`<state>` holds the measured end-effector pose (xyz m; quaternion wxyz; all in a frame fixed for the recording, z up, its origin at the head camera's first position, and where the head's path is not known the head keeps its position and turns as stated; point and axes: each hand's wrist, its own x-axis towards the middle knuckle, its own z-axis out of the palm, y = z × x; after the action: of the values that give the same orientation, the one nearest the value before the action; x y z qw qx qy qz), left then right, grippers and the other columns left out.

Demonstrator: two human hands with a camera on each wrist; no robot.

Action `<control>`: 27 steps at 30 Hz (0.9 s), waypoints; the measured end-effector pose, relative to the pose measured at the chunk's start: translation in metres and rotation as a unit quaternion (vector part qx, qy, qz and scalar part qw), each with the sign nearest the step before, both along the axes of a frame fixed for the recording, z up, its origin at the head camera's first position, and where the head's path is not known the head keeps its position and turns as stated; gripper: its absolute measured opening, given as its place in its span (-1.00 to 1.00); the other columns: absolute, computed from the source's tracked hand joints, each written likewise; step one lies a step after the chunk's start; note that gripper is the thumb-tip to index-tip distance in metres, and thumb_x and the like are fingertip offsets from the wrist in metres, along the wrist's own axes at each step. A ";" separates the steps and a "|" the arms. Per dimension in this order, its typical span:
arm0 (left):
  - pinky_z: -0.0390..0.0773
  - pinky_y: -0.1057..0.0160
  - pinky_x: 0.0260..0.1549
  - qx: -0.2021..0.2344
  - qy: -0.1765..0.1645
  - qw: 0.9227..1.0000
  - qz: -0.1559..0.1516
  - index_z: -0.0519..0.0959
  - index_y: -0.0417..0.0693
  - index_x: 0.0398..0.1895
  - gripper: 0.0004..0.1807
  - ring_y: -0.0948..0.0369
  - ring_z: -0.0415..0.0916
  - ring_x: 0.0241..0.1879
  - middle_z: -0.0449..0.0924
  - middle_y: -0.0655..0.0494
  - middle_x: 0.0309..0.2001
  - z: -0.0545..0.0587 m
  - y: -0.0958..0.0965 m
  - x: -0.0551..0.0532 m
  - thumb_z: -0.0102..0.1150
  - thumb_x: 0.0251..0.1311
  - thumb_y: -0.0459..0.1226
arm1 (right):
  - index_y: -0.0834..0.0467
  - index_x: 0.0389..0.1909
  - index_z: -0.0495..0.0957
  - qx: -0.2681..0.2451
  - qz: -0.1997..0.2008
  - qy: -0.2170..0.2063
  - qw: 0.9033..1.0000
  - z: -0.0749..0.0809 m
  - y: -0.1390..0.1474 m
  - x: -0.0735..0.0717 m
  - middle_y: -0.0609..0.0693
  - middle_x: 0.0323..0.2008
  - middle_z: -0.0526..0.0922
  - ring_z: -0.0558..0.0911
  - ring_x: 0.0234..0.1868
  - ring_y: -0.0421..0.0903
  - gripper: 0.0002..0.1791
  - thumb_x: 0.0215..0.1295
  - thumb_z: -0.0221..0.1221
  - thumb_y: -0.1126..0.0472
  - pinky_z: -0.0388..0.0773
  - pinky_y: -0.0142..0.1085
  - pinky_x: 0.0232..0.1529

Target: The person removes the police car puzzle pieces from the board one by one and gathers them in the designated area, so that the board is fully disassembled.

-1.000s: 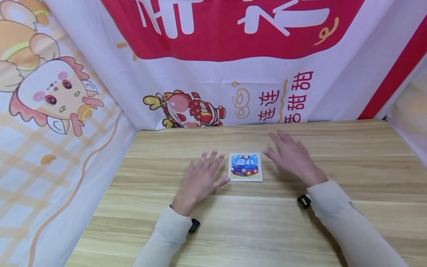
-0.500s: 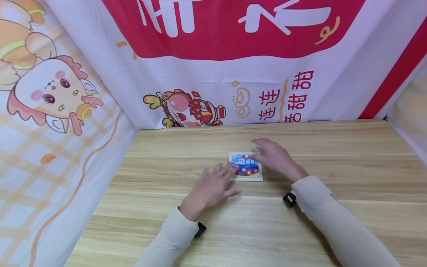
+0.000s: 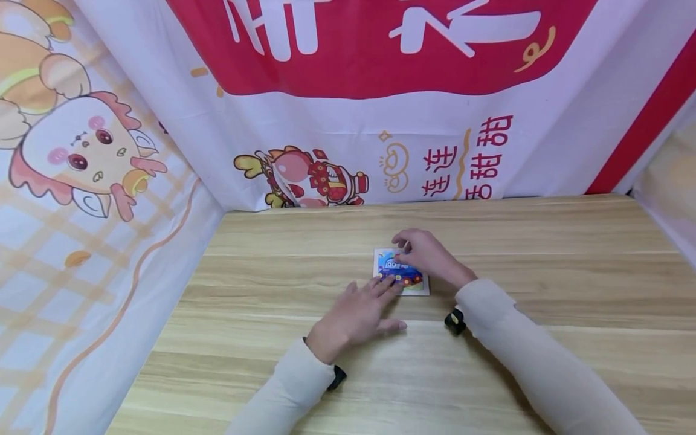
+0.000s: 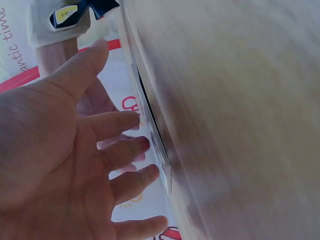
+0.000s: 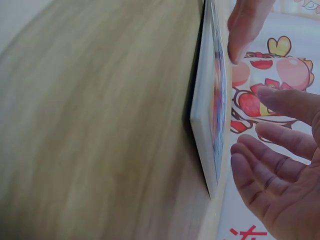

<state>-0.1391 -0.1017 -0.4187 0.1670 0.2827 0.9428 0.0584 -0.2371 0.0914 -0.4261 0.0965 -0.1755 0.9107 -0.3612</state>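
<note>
Above the picture (image 3: 405, 273) reach a wide left hand (image 3: 359, 311) and curved, empty right hand (image 3: 431, 252). Gripping, likely next, calls for gentleness.

Left hand (image 3: 356, 315), right hand (image 3: 432, 254), both over car picture (image 3: 409, 277), wooden table (image 3: 272, 272)

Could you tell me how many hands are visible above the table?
2: the left hand over the near-left corner of the car picture, the right hand over its far-right corner.

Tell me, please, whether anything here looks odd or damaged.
The cartoon animal on the left cloth looks odd because it hangs upside down. The partly covered cartoon-car tile shows no visible damage.
</note>
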 end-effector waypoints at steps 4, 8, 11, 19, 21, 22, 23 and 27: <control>0.14 -0.31 0.55 -0.005 -0.007 1.000 -0.001 0.15 0.21 0.68 -0.13 0.02 -0.03 0.69 -0.02 0.09 0.71 0.000 0.002 0.001 0.01 0.43 0.32 | 0.30 0.20 0.62 -0.006 0.007 -0.015 1.000 -0.005 -0.006 -0.005 0.21 -0.01 0.73 0.70 0.04 0.10 -0.58 0.36 0.36 0.28 0.66 -0.01 0.15; 0.18 -0.31 0.54 -0.010 0.002 1.000 -0.006 0.18 0.20 0.67 -0.13 0.01 -0.01 0.68 -0.01 0.07 0.71 0.000 0.002 0.002 0.03 0.41 0.33 | 0.30 0.16 0.64 -0.002 0.015 -0.011 1.000 -0.009 -0.010 -0.009 0.18 -0.06 0.75 0.71 0.00 0.07 -0.59 0.33 0.39 0.28 0.66 -0.02 0.15; 0.20 -0.30 0.53 -0.015 0.005 1.000 -0.008 0.20 0.20 0.67 -0.13 0.01 -0.01 0.68 -0.01 0.07 0.71 0.001 0.003 0.003 0.03 0.41 0.34 | 0.28 0.14 0.65 0.004 0.015 -0.015 1.000 -0.009 -0.014 -0.012 0.15 -0.08 0.74 0.70 -0.02 0.05 -0.60 0.31 0.40 0.28 0.65 -0.03 0.14; 0.22 -0.29 0.53 -0.019 0.002 1.000 -0.008 0.20 0.20 0.66 -0.10 0.05 -0.01 0.69 -0.01 0.06 0.71 -0.001 0.003 0.002 0.04 0.38 0.36 | 0.23 0.07 0.68 0.016 0.012 -0.015 1.000 -0.013 -0.019 -0.016 0.11 -0.08 0.70 0.66 -0.04 0.01 -0.67 0.31 0.40 0.28 0.63 -0.09 0.13; 0.23 -0.28 0.52 -0.020 0.000 1.000 -0.007 0.19 0.20 0.67 -0.09 0.05 -0.02 0.69 -0.03 0.06 0.71 -0.001 0.003 0.002 0.06 0.37 0.36 | 0.22 0.06 0.68 0.016 0.011 -0.019 1.000 -0.015 -0.020 -0.017 0.10 -0.07 0.67 0.64 -0.03 0.00 -0.69 0.31 0.40 0.28 0.63 -0.10 0.13; 0.24 -0.29 0.52 -0.020 -0.003 1.000 -0.005 0.17 0.20 0.67 -0.08 0.05 -0.03 0.69 -0.04 0.06 0.72 -0.001 0.003 0.002 0.07 0.36 0.36 | 0.20 0.05 0.69 0.018 0.010 -0.021 1.000 -0.016 -0.020 -0.018 0.09 -0.07 0.66 0.64 -0.03 0.00 -0.70 0.32 0.39 0.28 0.62 -0.11 0.13; 0.25 -0.29 0.51 -0.019 -0.006 1.000 -0.004 0.16 0.21 0.68 -0.07 0.05 -0.04 0.69 -0.05 0.07 0.72 -0.001 0.003 0.002 0.08 0.36 0.36 | 0.20 0.04 0.69 0.020 0.009 -0.022 1.000 -0.017 -0.021 -0.018 0.08 -0.07 0.65 0.63 -0.03 -0.01 -0.71 0.32 0.39 0.28 0.62 -0.11 0.13; 0.28 -0.32 0.48 -0.015 -0.025 1.000 0.003 0.11 0.23 0.70 -0.03 0.05 -0.09 0.70 -0.12 0.09 0.73 -0.002 0.003 0.003 0.11 0.34 0.36 | 0.17 0.02 0.70 0.028 0.005 -0.025 0.999 -0.019 -0.022 -0.019 0.07 -0.06 0.62 0.62 -0.02 -0.02 -0.73 0.33 0.39 0.26 0.61 -0.13 0.12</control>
<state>-0.1365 -0.0989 -0.4203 0.1943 0.2754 0.9400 0.0520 -0.2560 0.0691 -0.4452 0.1258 -0.1686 0.9168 -0.3393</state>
